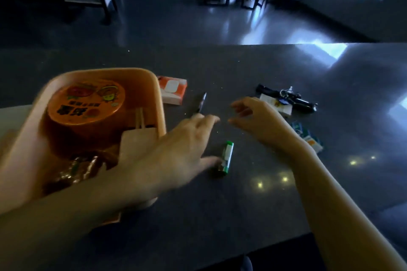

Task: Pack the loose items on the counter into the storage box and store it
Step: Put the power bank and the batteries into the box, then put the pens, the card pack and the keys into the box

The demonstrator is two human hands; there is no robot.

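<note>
Our left hand (176, 145) stretches out flat, fingers spread, thumb against the green battery (225, 157) beside the box (136, 70); our right hand (257, 121) hovers, loosely curled, empty.

— What's my left side doing?
— My left grip (178, 145) is stretched out, palm down, fingers straight and slightly spread, thumb out toward the near right. It's motion-blurred. The left forearm (77, 200) runs in bare from the near left.
— And the other one?
— My right grip (257, 121) hovers just right of it, not touching. Its fingers are loosely curled and point left, with nothing in them. The right forearm (330, 193) comes in bare from the near right corner.
</note>
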